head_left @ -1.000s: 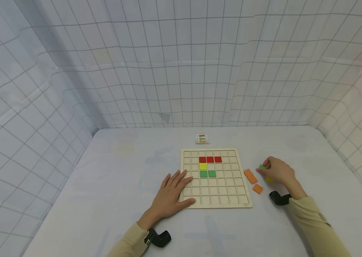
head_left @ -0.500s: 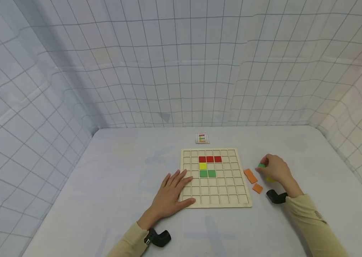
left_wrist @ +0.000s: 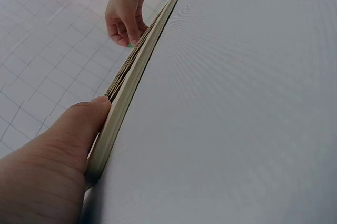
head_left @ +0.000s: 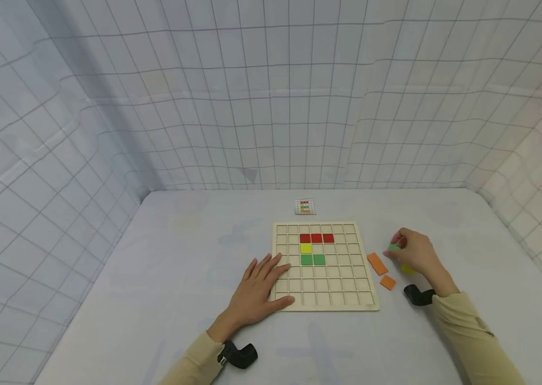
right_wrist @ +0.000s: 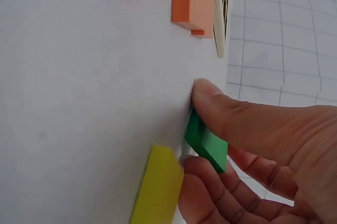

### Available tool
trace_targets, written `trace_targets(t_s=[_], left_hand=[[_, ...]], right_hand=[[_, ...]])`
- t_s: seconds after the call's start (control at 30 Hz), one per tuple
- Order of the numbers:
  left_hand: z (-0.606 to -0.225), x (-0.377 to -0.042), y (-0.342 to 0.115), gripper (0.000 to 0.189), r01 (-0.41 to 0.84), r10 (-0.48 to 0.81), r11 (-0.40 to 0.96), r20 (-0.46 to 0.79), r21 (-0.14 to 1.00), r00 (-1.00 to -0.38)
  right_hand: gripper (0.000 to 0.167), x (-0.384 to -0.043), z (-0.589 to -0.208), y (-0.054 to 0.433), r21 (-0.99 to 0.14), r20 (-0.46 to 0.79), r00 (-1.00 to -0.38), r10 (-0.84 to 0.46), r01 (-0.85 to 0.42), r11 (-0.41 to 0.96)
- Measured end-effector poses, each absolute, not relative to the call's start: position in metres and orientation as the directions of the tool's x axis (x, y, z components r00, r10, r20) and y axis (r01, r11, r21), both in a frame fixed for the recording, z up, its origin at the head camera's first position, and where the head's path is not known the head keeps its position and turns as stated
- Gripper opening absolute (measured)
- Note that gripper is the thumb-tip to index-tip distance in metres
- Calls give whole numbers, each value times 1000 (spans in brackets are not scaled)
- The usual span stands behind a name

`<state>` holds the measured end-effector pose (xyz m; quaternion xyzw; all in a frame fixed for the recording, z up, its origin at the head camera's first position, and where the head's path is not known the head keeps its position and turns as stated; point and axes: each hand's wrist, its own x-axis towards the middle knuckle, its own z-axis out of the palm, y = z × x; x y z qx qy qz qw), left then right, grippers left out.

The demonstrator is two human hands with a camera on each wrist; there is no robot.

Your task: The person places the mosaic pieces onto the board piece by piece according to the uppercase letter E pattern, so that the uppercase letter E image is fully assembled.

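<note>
My right hand (head_left: 417, 251) pinches a green square tile (right_wrist: 208, 142) between thumb and fingertips, low over the table right of the board. A yellow tile (right_wrist: 158, 187) lies right beside those fingers, partly under the hand in the head view. My left hand (head_left: 254, 293) rests flat with spread fingers on the left edge of a pale wooden grid board (head_left: 343, 300); its thumb (left_wrist: 84, 121) lies along the near rim. Set in the board's cells are a row of red tiles (head_left: 316, 238), one yellow tile (head_left: 306, 248) and two green tiles (head_left: 312, 260).
Orange tiles lie between the board and my right hand: a longer orange piece (head_left: 377, 264) and a single orange square (head_left: 388, 282). Behind the board is a small card (head_left: 305, 207) printed with a coloured grid pattern. Grid-patterned curtains (head_left: 271, 107) enclose the white table (head_left: 194, 240).
My right hand shifts slightly, keeping the green tile pinched near the same spot. The left hand stays on the board, and the head view has moved a little.
</note>
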<state>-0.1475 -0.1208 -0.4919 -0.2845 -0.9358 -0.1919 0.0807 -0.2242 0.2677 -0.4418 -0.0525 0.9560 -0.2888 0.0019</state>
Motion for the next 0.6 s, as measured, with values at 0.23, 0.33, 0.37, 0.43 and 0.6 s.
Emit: trace_targets(t_s=[0.23,0.33,0.37,0.43,0.6], left_hand=[[-491,-148,-120,72,562,501,764,257,316,-826],[-491,-148,-120,72,563,503,765,257,312,-826],[-492,-149,-120,72,562,503,767,256,310,-826],[-492,-149,-121,72,560,501,770,253,305,-828],[-493,-150,-121,73,558,500,772,252,303,-829]], right_hand=[[20,-220,-439,263,-570,98,-990,-105,-143,809],[16,-217,-438,253,-579,149,-980,-132,-195,792],[15,-216,-437,249,-587,161,-976,-146,-214,781],[13,-213,-437,239,-607,178,-967,-185,-256,752],[12,-209,-440,212,-647,211,-934,-288,-355,675]])
